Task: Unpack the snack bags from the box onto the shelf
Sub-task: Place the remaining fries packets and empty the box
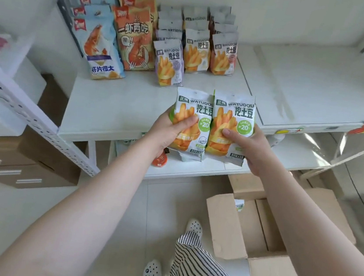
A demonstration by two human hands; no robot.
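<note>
— While both arms reach forward, what is the biggest thing in view?
— A white shelf [116, 106], with a lower board beneath it. On the floor at the right sits an open cardboard box [245, 232], flaps spread; one green-edged bag [239, 205] shows inside at its far end.

— What stands on the shelf?
— At the back left, blue shrimp-chip bags [100, 47] in a row, then orange shrimp bags [134, 33] beside them. To their right come three rows of smaller fry bags: a purple row [168, 62], a yellow row [197, 51] and a red row [224, 53], all upright.

— And the hands?
— The left hand [168, 129] grips a green fry bag [191, 120], thumb pressed across its front and fingers curled behind. The right hand [248, 146] grips a second green fry bag [233, 125] the same way, thumb on the front. The two bags are held upright, side by side with edges touching, above the shelf's front edge, just in front of the purple row.

— Anything smaller?
— Polka-dot slippers [194, 227] and striped trousers [198, 261] at the bottom.
</note>
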